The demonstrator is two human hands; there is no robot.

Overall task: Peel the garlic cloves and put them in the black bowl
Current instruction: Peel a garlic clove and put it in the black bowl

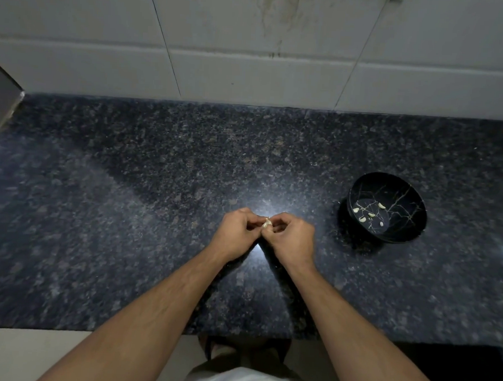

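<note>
A small pale garlic clove (267, 222) is held between both hands above the middle of the dark counter. My left hand (238, 233) pinches it from the left with curled fingers. My right hand (291, 236) pinches it from the right, fingertips meeting the left hand's. Most of the clove is hidden by the fingers. The black bowl (412, 219), with thin gold crack lines, sits to the right of my hands. Several peeled cloves (371, 214) lie on its bottom.
The speckled dark granite counter (155, 214) runs to a white tiled wall (252, 44) at the back. A grey metal object (0, 101) juts in at the far left edge. The counter's front edge is close below my forearms.
</note>
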